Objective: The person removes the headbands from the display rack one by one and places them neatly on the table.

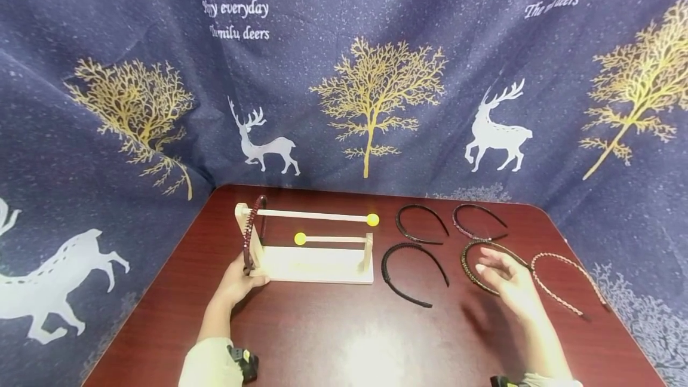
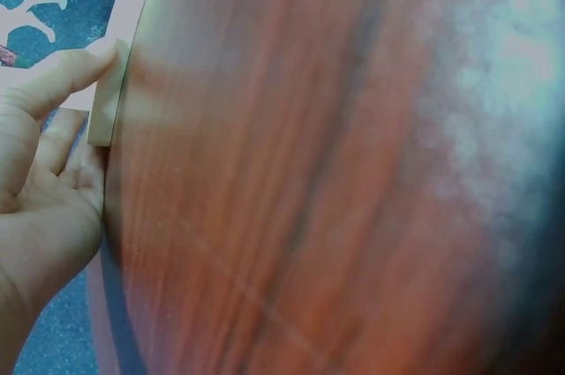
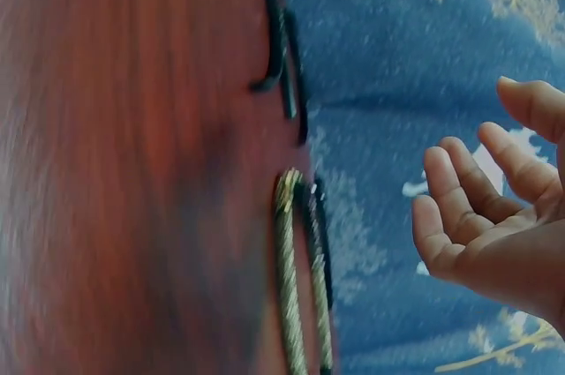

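Observation:
A pale wooden stand [image 1: 312, 264] with two rods tipped by yellow balls sits on the table's left half. My left hand [image 1: 235, 282] grips the left end of its base, the thumb on top in the left wrist view. A dark red toothed headband [image 1: 249, 237] hangs at the left end of the upper rod. My right hand [image 1: 507, 282] hovers over the gold-brown headband [image 1: 469, 267], hiding part of it. In the right wrist view, that hand [image 3: 503, 207] has relaxed fingers, holds nothing and is apart from the gold headband [image 3: 289, 278].
A black headband [image 1: 388, 276] lies right of the stand, with a thin dark headband [image 1: 400, 226] behind it. Farther right are a dark headband with a purplish part [image 1: 461, 230] and a pink braided headband [image 1: 556, 296]. A patterned blue cloth [image 1: 333, 136] hangs behind the reddish table [image 1: 322, 333].

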The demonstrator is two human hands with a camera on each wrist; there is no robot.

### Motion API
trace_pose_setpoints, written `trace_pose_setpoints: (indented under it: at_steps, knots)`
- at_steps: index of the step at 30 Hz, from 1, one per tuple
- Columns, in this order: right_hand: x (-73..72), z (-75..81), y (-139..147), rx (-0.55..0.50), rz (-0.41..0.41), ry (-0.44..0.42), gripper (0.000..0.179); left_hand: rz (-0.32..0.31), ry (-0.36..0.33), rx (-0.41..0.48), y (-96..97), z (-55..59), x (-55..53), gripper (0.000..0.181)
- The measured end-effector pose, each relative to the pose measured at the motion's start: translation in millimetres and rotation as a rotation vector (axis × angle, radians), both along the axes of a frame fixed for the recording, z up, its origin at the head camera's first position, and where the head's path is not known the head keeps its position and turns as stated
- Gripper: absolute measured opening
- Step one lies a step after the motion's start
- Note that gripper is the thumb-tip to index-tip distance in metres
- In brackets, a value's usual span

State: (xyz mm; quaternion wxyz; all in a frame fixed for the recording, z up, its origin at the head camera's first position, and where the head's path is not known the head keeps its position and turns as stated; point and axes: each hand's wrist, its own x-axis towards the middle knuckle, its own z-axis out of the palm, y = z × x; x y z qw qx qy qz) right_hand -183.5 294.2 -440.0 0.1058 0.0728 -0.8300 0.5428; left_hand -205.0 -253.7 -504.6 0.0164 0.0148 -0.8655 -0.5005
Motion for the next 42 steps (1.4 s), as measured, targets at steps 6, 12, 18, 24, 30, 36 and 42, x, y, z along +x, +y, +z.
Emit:
trace_pose_setpoints:
  at_steps: [6, 12, 18, 24, 30, 36, 42]
  knots:
    - [-5.9, 12.3, -26.3, 0.007, 0.044, 0.027, 0.041, -0.001, 0.010, 0.011, -0.8, -2.2, -1.7, 0.068]
    - [-11.8, 20.6, -57.9, -0.021, 0.097, 0.060, 0.039, 0.002, -0.003, 0.018, -1.5, -3.7, -3.2, 0.068]
    - [-16.1, 21.4, -89.5, -0.100, 0.211, 0.078, 0.041, -0.004, -0.005, 0.022, -2.4, -2.5, -3.9, 0.071]
    - [-18.9, 25.6, -120.1, -0.164, 0.301, 0.110, 0.039, 0.001, -0.011, 0.026, -1.3, -1.6, -2.2, 0.066]
    - [-15.7, 35.5, -148.6, -0.158, 0.365, 0.108, 0.036, 0.008, -0.002, 0.028, -0.8, -1.2, -3.7, 0.054]
    - [-5.6, 52.6, -174.9, -0.159, 0.433, 0.078, 0.036, 0.016, -0.005, 0.032, -0.6, -3.0, -2.9, 0.058]
    - [-6.4, 53.3, -195.1, -0.158, 0.467, 0.048, 0.037, 0.023, -0.012, 0.036, -0.4, -1.4, -2.3, 0.055]
